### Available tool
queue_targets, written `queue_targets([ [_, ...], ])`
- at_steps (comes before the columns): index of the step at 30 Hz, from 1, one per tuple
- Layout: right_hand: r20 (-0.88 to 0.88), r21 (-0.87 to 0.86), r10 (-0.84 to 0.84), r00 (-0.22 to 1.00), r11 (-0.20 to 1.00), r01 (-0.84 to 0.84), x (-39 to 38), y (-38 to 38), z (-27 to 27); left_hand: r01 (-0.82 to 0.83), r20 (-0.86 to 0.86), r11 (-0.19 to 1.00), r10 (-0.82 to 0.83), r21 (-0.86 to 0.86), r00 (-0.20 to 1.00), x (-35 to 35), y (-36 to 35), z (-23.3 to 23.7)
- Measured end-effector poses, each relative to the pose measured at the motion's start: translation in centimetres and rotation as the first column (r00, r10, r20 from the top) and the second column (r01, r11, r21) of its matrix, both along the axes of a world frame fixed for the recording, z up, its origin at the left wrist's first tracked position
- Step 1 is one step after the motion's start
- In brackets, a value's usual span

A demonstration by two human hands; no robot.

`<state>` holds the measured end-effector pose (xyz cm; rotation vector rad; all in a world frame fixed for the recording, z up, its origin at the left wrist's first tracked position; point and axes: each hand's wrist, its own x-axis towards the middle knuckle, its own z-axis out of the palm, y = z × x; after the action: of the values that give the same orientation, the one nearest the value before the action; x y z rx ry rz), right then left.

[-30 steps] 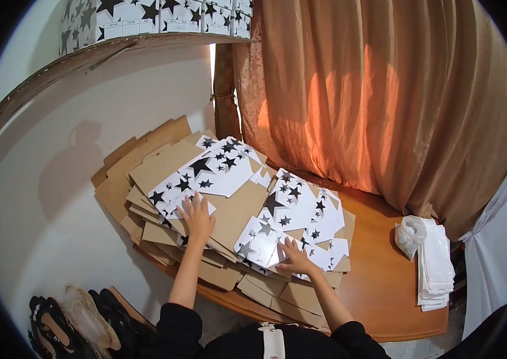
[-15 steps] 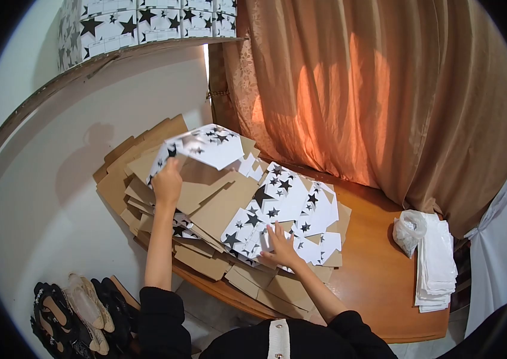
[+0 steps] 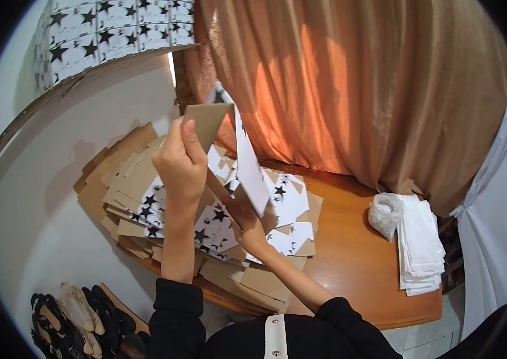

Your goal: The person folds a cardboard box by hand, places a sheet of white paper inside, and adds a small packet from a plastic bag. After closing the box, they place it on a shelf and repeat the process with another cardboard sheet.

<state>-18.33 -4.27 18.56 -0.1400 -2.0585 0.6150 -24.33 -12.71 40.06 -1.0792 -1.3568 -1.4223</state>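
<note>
A flat-cut cardboard box sheet (image 3: pixel 252 158), brown on one face and white with black stars on the other, is held up and bent above a pile. My left hand (image 3: pixel 181 158) is closed on its brown upper left part, thumb uppermost. Lower down, my right hand (image 3: pixel 249 230) grips the sheet near its bottom edge, with some fingers hidden. Beneath both hands lies the pile of flat cardboard sheets (image 3: pixel 128 173), some brown side up and others star side up.
The pile covers the left part of the wooden table (image 3: pixel 349 263). On its right side are a clear plastic bag (image 3: pixel 385 215) and a stack of white bags (image 3: pixel 421 251). Star-patterned boxes (image 3: pixel 116 30) fill a shelf above. Shoes (image 3: pixel 80 317) stand at lower left; a curtain (image 3: pixel 325 90) hangs behind.
The star-patterned sheet has been lifted and turned, its brown face now showing. My right hand has left the pile and taken hold of the sheet. The whole view has shifted slightly.
</note>
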Motion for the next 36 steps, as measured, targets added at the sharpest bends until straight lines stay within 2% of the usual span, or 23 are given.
queue_targets([
  [2, 0.075, -0.113, -0.014, 0.997, 0.993, 0.022, 4.0, 1.4, 1.2, -0.015, -0.007, 0.998, 0.015, 0.067, 1.0, 1.7, 0.2, 0.7],
  [3, 0.064, -0.094, -0.069, 0.996, 0.993, 0.075, 5.9, 2.1, 1.6, 0.047, 0.048, 0.994, -0.052, 0.104, 0.998, 2.1, 0.5, 0.7],
  [4, 0.044, -0.012, -0.102, 0.994, 0.995, 0.103, 8.2, 3.2, 2.3, 0.074, 0.05, 0.992, -0.079, 0.101, 0.996, 2.3, 0.9, 0.3],
  [6, 0.186, 0.134, -0.235, 0.954, 0.968, 0.212, 13.7, 4.0, 3.8, 0.171, 0.17, 0.983, -0.18, 0.065, 0.969, 2.7, 1.8, -1.4],
  [7, 0.25, 0.161, -0.253, 0.935, 0.963, 0.217, 16.4, 4.3, 4.0, 0.194, 0.169, 0.981, -0.196, 0.031, 0.966, 3.1, 2.8, -2.8],
  [8, 0.313, 0.186, -0.271, 0.91, 0.957, 0.221, 19.1, 4.5, 4.2, 0.249, 0.218, 0.968, -0.238, -0.023, 0.947, 3.4, 3.9, -4.8],
  [9, 0.478, 0.103, -0.26, 0.839, 0.965, 0.24, 21.6, 4.1, 4.7, 0.305, 0.266, 0.949, -0.275, -0.078, 0.924, 3.7, 5.2, -7.1],
  [10, 0.482, 0.093, -0.287, 0.828, 0.956, 0.278, 24.0, 3.9, 4.8, 0.415, 0.35, 0.905, -0.361, -0.092, 0.864, 4.0, 6.7, -10.0],
  [12, 0.658, 0.144, -0.334, 0.674, 0.935, 0.323, 28.2, 3.6, 4.5, 0.586, 0.513, 0.808, -0.477, -0.064, 0.714, 6.1, 9.0, -15.1],
  [15, 0.689, 0.161, -0.365, 0.626, 0.919, 0.359, 33.2, 2.7, 2.8, 0.744, 0.72, 0.664, -0.479, -0.076, 0.502, 9.0, 11.4, -24.0],
  [16, 0.695, 0.153, -0.376, 0.613, 0.91, 0.385, 34.2, 2.2, 2.4, 0.747, 0.745, 0.648, -0.425, -0.146, 0.515, 9.9, 12.0, -27.1],
  [18, 0.942, 0.07, -0.221, 0.252, 0.864, 0.499, 35.6, 1.3, 1.8, 0.815, 0.757, 0.558, -0.462, -0.157, 0.463, 12.2, 12.7, -30.7],
  [19, 0.944, 0.07, -0.225, 0.241, 0.851, 0.52, 36.1, 0.9, 1.0, 0.769, 0.722, 0.544, -0.376, -0.336, 0.581, 13.2, 12.8, -31.8],
  [20, 0.94, -0.027, -0.15, 0.308, 0.864, 0.503, 36.5, 0.5, -0.2, 0.696, 0.659, 0.512, -0.294, -0.503, 0.693, 13.7, 13.1, -32.7],
  [21, 0.925, -0.124, -0.074, 0.373, 0.87, 0.478, 36.7, 0.4, -0.8, 0.709, 0.664, 0.496, -0.304, -0.502, 0.683, 14.1, 13.3, -32.7],
  [24, 0.916, -0.164, -0.099, 0.389, 0.791, 0.589, 36.7, 0.8, -1.6, 0.693, 0.632, 0.497, -0.32, -0.522, 0.706, 14.1, 13.5, -32.4],
  [26, 0.906, -0.219, -0.088, 0.414, 0.739, 0.637, 36.2, 2.0, -1.8, 0.607, 0.588, 0.526, -0.229, -0.596, 0.776, 13.1, 14.0, -31.7],
  [27, 0.862, 0.023, -0.333, 0.382, 0.779, 0.627, 35.7, 2.6, -1.5, 0.586, 0.577, 0.523, -0.204, -0.619, 0.791, 12.8, 14.3, -31.3],
  [28, 0.751, 0.266, -0.554, 0.358, 0.751, 0.604, 35.1, 3.2, -1.4, 0.589, 0.577, 0.521, -0.207, -0.618, 0.79, 12.5, 14.8, -31.1],
  [31, 0.634, 0.279, -0.681, 0.366, 0.643, 0.713, 33.6, 6.4, -4.0, 0.538, 0.518, 0.532, -0.203, -0.654, 0.831, 11.7, 16.0, -30.8],
  [32, 0.634, 0.277, -0.681, 0.367, 0.643, 0.714, 33.4, 7.4, -5.3, 0.523, 0.492, 0.504, -0.206, -0.687, 0.846, 11.5, 16.5, -30.9],
  [34, 0.606, 0.389, -0.771, 0.195, 0.501, 0.773, 32.7, 8.9, -6.4, 0.507, 0.462, 0.479, -0.217, -0.717, 0.86, 11.5, 16.9, -30.9],
  [36, 0.632, 0.379, -0.759, 0.153, 0.475, 0.794, 32.4, 10.0, -6.8, 0.619, 0.499, 0.444, -0.366, -0.648, 0.785, 12.5, 17.3, -30.7],
])
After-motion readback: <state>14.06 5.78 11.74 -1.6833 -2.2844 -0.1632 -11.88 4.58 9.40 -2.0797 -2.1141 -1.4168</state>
